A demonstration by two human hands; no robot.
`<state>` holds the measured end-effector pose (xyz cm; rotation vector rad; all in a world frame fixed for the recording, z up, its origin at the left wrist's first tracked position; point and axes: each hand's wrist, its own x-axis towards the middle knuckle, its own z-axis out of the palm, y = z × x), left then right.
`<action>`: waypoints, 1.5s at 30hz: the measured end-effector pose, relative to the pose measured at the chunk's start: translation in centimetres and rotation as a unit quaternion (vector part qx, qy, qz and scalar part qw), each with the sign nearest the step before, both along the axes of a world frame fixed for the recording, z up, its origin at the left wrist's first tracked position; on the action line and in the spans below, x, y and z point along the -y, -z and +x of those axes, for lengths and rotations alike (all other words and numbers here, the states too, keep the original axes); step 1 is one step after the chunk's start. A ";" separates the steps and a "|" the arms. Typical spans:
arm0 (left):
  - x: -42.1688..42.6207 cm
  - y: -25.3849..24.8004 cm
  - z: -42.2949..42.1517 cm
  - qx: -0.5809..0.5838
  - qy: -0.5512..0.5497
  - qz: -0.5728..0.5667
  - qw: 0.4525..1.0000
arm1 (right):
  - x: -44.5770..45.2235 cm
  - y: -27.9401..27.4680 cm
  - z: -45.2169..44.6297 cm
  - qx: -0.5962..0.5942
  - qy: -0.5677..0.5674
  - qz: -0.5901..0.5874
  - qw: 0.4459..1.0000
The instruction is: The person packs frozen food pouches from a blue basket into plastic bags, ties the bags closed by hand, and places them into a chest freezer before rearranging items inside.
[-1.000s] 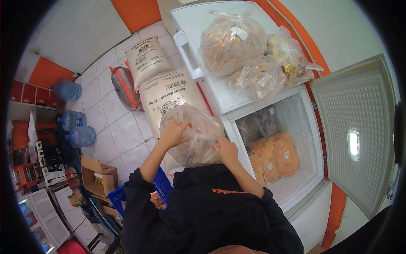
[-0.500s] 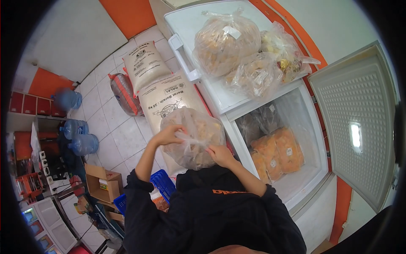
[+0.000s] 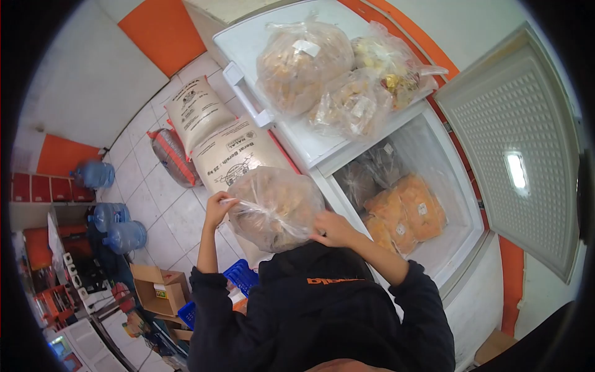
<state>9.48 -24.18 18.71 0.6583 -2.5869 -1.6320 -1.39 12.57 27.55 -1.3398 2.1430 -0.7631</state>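
A large clear plastic bag (image 3: 282,192) full of pale brownish food pieces sits in front of my chest, beside the rice sacks. My left hand (image 3: 218,209) pinches a stretched end of its plastic on the left side. On the right, my right hand (image 3: 334,229) has its fingers closed on another end, close to the freezer's edge. Between the hands the plastic is drawn tight, gathering in creases near the bag's middle. What exactly the bag contains is blurred by the plastic.
An open chest freezer (image 3: 427,260) holds bags of orange food (image 3: 421,208) and dark bags (image 3: 381,162). Filled bags (image 3: 304,68) rest on its closed part. A raised lid (image 3: 514,142) stands right. Rice sacks (image 3: 242,149), water jugs (image 3: 124,235) and a cardboard box (image 3: 158,288) are left.
My hands have moved apart, the left outward to the left and the right slightly right. The gathered plastic between them is now pulled wide and taut. The view has shifted slightly.
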 end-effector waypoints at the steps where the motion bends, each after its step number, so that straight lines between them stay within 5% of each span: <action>1: 0.1 1.0 0.9 -0.011 -0.080 -0.006 0.997 | 1.7 -0.6 -0.3 -0.041 0.024 -0.028 0.998; 3: 0.4 3.3 3.0 -0.007 -0.212 0.072 0.975 | 5.2 0.4 -0.4 -0.083 0.057 -0.147 0.984; 6: -2.8 3.4 3.8 0.069 -0.303 0.249 0.917 | 9.2 3.2 2.4 -0.139 0.026 -0.094 0.986; 8: -4.7 6.9 4.4 -0.057 -0.163 0.365 0.915 | 10.7 4.7 4.2 -0.189 0.032 -0.018 0.981; 9: -5.5 8.6 4.2 -0.042 -0.213 0.285 0.934 | 11.2 5.9 4.5 -0.180 0.057 -0.039 0.981; 12: -5.9 7.3 4.3 -0.028 -0.198 0.393 0.898 | 11.2 6.5 2.9 -0.140 0.087 -0.061 0.984; 14: -5.8 4.8 4.0 -0.002 -0.250 0.515 0.820 | 10.2 6.6 2.2 -0.108 0.088 -0.072 0.988; 17: -7.7 1.9 2.5 0.009 -0.210 0.516 0.831 | 8.4 5.9 2.3 -0.024 0.092 -0.036 0.995; 25: -10.7 -8.1 1.1 0.091 -0.142 0.318 0.933 | 1.1 2.1 3.7 0.101 0.164 -0.232 0.953; 29: -4.4 -8.7 2.8 0.041 -0.036 0.360 0.931 | -0.8 -3.6 3.8 0.095 0.161 -0.298 0.936; 31: -5.1 -12.2 0.4 0.039 0.184 0.485 0.854 | -2.9 -5.8 2.8 0.088 0.194 -0.346 0.914; 32: -7.4 -13.9 -1.3 0.041 0.182 0.484 0.855 | -3.9 -6.2 2.2 0.091 0.194 -0.346 0.914; 34: -14.6 -15.8 -5.2 0.116 -0.201 0.312 0.921 | -6.3 -6.5 1.0 0.083 0.313 -0.370 0.871; 38: -22.1 -11.2 -10.6 0.035 0.040 0.278 0.959 | -13.1 -6.5 -0.6 0.117 0.480 -0.306 0.814; 42: -30.6 -6.1 -13.6 0.043 0.237 0.059 0.969 | -18.8 -3.6 -1.6 0.140 0.624 -0.131 0.757; 45: -35.2 -1.4 -14.8 -0.051 0.368 -0.192 0.908 | -23.9 0.6 -3.0 0.060 0.717 -0.063 0.691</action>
